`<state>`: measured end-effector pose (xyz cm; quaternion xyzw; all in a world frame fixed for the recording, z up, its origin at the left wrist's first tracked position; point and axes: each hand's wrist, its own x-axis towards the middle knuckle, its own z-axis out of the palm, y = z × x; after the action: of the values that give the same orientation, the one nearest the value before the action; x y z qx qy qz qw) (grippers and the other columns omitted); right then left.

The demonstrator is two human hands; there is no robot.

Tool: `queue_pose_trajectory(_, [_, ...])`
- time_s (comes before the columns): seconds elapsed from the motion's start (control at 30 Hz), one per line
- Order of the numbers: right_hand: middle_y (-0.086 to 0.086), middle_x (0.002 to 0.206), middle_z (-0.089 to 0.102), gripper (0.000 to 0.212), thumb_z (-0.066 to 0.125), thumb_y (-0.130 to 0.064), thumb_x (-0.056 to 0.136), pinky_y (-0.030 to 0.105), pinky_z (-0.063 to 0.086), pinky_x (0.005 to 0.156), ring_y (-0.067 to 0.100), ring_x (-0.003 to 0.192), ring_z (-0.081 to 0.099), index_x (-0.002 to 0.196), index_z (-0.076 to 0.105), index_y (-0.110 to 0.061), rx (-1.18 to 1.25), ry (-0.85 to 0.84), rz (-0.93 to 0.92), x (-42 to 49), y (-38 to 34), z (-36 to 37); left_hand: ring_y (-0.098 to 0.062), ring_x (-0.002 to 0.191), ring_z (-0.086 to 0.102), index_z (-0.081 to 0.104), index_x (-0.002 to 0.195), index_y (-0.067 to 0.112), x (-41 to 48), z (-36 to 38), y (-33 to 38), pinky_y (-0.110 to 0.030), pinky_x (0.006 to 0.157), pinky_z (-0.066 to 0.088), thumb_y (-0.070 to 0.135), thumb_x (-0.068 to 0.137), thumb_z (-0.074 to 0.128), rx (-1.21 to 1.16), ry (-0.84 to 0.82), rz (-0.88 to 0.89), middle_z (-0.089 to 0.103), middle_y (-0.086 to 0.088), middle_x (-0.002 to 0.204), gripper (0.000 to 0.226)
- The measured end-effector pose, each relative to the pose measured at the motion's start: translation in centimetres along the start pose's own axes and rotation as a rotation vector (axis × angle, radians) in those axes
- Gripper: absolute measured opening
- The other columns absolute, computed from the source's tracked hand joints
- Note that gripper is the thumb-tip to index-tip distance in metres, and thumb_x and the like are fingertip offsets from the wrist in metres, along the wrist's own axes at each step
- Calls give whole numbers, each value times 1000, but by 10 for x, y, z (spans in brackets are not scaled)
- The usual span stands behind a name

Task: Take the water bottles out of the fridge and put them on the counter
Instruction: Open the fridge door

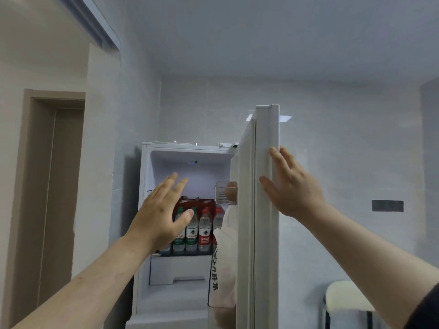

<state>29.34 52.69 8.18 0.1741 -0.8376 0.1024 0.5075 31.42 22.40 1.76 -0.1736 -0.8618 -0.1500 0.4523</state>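
Observation:
The white fridge (145, 176) stands open ahead of me. Several water bottles (192, 233) with green and red labels stand in a row on a shelf inside, with a red package (202, 204) behind them. My left hand (161, 214) is raised in front of the bottles with its fingers spread and holds nothing; it covers the leftmost bottles. My right hand (294, 186) lies flat against the outer edge of the open fridge door (263, 210), fingers straight.
A plastic bag (223, 269) with printed lettering hangs in the door's shelves, under a clear egg tray (225, 189). A brown room door (59, 198) is at the left. A white stool (346, 298) stands low at the right by the tiled wall.

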Motion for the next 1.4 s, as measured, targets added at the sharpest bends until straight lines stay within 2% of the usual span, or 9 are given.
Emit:
queue_pose_trajectory(0.2, [11,163,15,72,50,-40,94,48,44,95,38,137,39,152,14,-16,24,53,286,-7,31,-5,-16,150,8,20,154,27,23,11,6,-31,117,8,62,78,29,-38,6,7,11,-2,164,84])
queue_pose_trajectory(0.3, [11,163,12,74,48,-38,94,46,41,100,32,142,31,153,10,-14,34,79,370,-7,50,-7,-17,150,7,19,154,28,38,19,9,-36,118,10,63,79,30,-61,15,1,11,-2,164,84])
queue_pose_trajectory(0.5, [12,164,7,78,44,-38,96,43,28,114,24,150,10,156,3,-10,-8,66,441,-15,98,-3,-18,151,5,18,154,27,59,36,18,-42,118,11,63,79,29,-88,20,11,10,-2,164,84])
queue_pose_trajectory(0.73, [20,162,6,68,39,-23,97,41,14,119,29,150,7,155,9,-4,8,47,560,-17,132,9,-17,150,5,19,154,28,61,42,3,-43,119,13,62,80,30,-108,29,1,11,-1,164,82])
queue_pose_trajectory(0.87, [24,161,6,73,45,-25,94,47,9,120,36,149,6,154,10,-2,-20,129,618,-14,122,16,-16,150,6,19,154,27,58,37,-9,-39,118,11,62,80,31,-118,42,-20,12,-1,164,83])
queue_pose_trajectory(0.97, [26,161,6,75,47,-30,89,48,3,121,38,149,4,152,16,-4,-68,135,464,-10,86,31,-17,150,11,22,154,21,54,30,-23,-33,117,10,62,78,30,-118,85,-63,17,-3,163,86])
queue_pose_trajectory(1.13, [24,159,19,64,41,-38,88,47,8,120,37,149,12,146,35,-9,37,59,111,-3,4,79,-16,149,14,25,153,17,41,21,-50,-24,114,7,60,79,33,-104,126,-139,21,-4,162,86])
queue_pose_trajectory(1.27, [10,164,13,62,47,-32,95,32,3,119,23,151,5,152,27,-17,264,-35,51,7,-45,117,-14,148,15,25,153,16,36,24,-75,-21,113,7,45,86,42,-71,128,-156,22,-3,161,75])
queue_pose_trajectory(1.4, [3,161,22,61,49,-31,97,27,10,116,16,148,13,152,27,-20,405,-128,62,19,-67,168,-13,148,16,24,153,19,44,41,-113,-23,113,10,44,85,42,-107,119,-195,23,-1,161,75])
